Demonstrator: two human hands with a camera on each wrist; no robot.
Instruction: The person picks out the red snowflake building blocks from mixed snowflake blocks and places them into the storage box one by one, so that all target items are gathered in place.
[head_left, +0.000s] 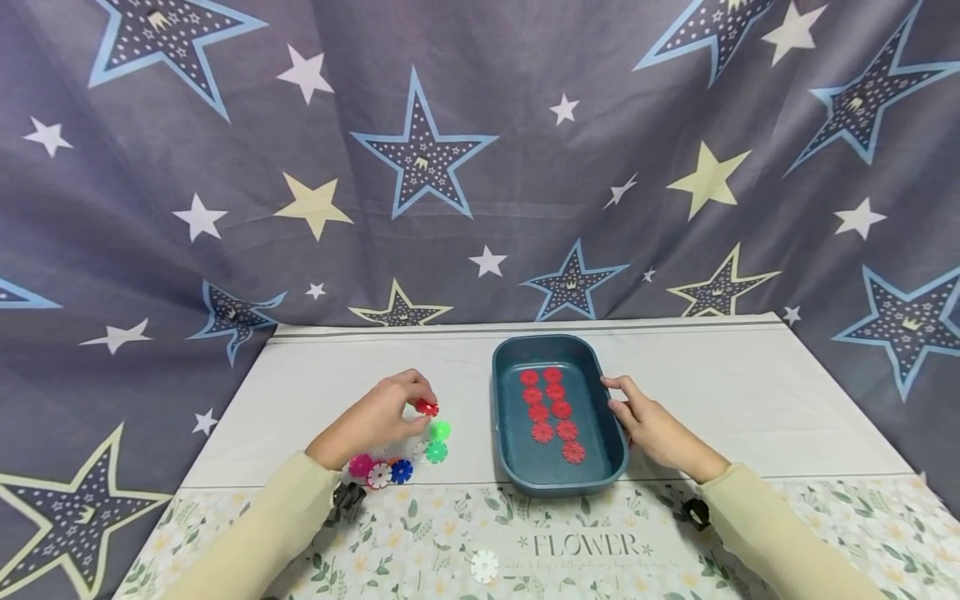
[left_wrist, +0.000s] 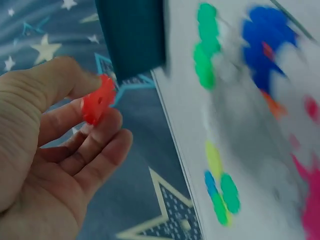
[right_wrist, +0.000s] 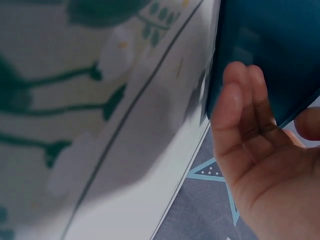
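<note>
In the head view my left hand (head_left: 386,412) pinches a red interlocking disc (head_left: 428,407) with notched edges; the left wrist view shows the disc (left_wrist: 98,100) between thumb and fingertips. Below that hand lie green discs (head_left: 437,452), a blue disc (head_left: 402,472), a white disc (head_left: 379,475) and a magenta disc (head_left: 362,465). A dark teal tray (head_left: 501,433) stands to the right, with two columns of red discs (head_left: 537,412) on its floor. My right hand (head_left: 651,425) touches the tray's right side, fingers lying against its outer wall (right_wrist: 272,45) in the right wrist view.
A single white disc (head_left: 484,567) lies on the floral cloth (head_left: 420,542) near the front. The table's white part (head_left: 712,400) extends behind, up to a grey star-patterned curtain (head_left: 480,183). Yellow and green discs (left_wrist: 220,195) show blurred in the left wrist view.
</note>
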